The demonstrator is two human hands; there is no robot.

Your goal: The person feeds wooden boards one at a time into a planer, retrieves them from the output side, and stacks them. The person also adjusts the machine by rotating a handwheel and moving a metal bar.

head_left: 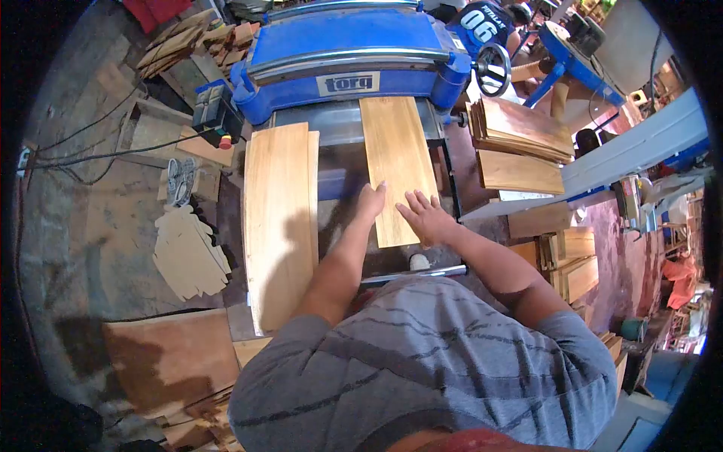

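A flat wooden board (399, 143) lies lengthwise before me, its far end at the mouth of a blue planer (346, 38) labelled "torq". My left hand (369, 203) grips the board's left edge, thumb along the top; its other fingers are mostly hidden. On the near right part of the board rests my right hand (428, 220), palm down and fingers spread. To the left, a stack of similar boards (279, 218) lies beside my left forearm.
A black control box with a red button (224, 142) stands left of the planer. At right are stacked boards (523, 128), a handwheel (493, 69) and a pale beam (640, 143). A person in a numbered shirt (482, 26) is behind. Cut cardboard (188, 252) lies on the left.
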